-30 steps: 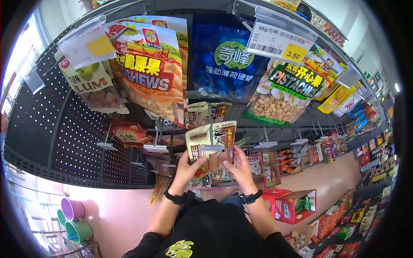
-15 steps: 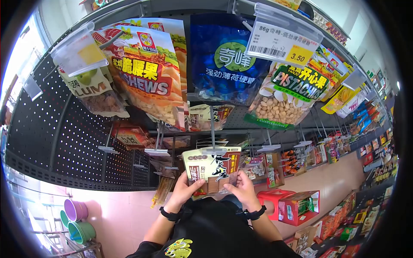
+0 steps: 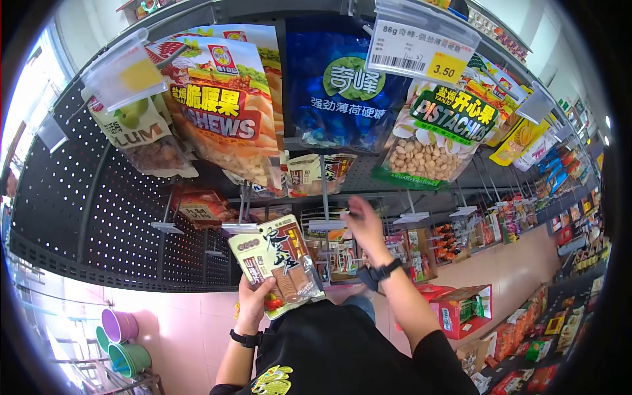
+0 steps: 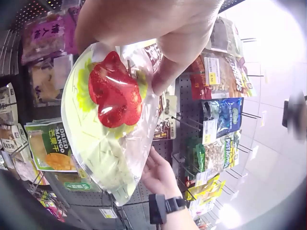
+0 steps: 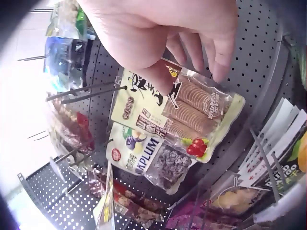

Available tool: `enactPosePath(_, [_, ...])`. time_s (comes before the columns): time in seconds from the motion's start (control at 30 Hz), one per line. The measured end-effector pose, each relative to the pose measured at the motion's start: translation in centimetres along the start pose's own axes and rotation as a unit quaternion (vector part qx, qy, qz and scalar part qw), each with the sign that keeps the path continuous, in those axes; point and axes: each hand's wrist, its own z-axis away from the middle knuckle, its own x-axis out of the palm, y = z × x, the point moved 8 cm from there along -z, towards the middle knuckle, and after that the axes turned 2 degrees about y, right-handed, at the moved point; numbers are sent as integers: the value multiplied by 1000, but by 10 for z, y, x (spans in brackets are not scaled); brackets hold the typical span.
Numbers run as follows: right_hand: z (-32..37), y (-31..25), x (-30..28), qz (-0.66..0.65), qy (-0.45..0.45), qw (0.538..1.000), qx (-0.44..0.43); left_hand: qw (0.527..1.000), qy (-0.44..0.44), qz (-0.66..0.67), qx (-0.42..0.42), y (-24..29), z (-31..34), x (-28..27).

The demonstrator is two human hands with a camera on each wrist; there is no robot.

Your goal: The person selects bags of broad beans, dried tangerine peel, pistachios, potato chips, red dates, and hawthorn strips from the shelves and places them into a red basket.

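My left hand (image 3: 253, 303) grips a cream and brown bag of hawthorn slices (image 3: 283, 263) by its lower left edge, thumb across the front. In the left wrist view the bag's bulging bottom, printed with red fruit (image 4: 115, 91), faces the camera. My right hand (image 3: 367, 229) reaches toward the rack, holding nothing, fingers spread and loosely bent. In the right wrist view its thumb overlaps the top of a matching hawthorn bag (image 5: 192, 112) on the pegboard. A dried plum bag (image 5: 165, 160) hangs beside that one.
Cashew (image 3: 217, 118), blue mint candy (image 3: 345, 85) and pistachio (image 3: 438, 138) bags hang overhead from hooks. A clear price holder (image 3: 421, 49) juts out in front. Bare metal hooks with plastic tag ends (image 3: 327, 224) stick out near the right hand. A red box (image 3: 461, 309) stands on the floor.
Both hands held the hawthorn bag, which came down toward the body. Now the right hand has let go and moved up to the rack, while the left has carried the bag leftward and tilted it.
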Motion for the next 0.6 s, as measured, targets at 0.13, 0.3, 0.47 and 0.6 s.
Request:
enactPosePath(0.13, [-53, -17, 11, -23, 69, 996, -55, 999, 42, 8, 34, 4, 9, -12])
enactPosePath(0.3, [-75, -18, 21, 7, 31, 999, -37, 995, 81, 25, 48, 4, 25, -23])
enactPosePath(0.47, [-64, 1, 36, -47, -24, 999, 13, 993, 98, 28, 53, -1, 31, -34])
enactPosePath(0.6, [-37, -11, 26, -79, 2, 997, -6, 993, 98, 38, 50, -4, 30, -38])
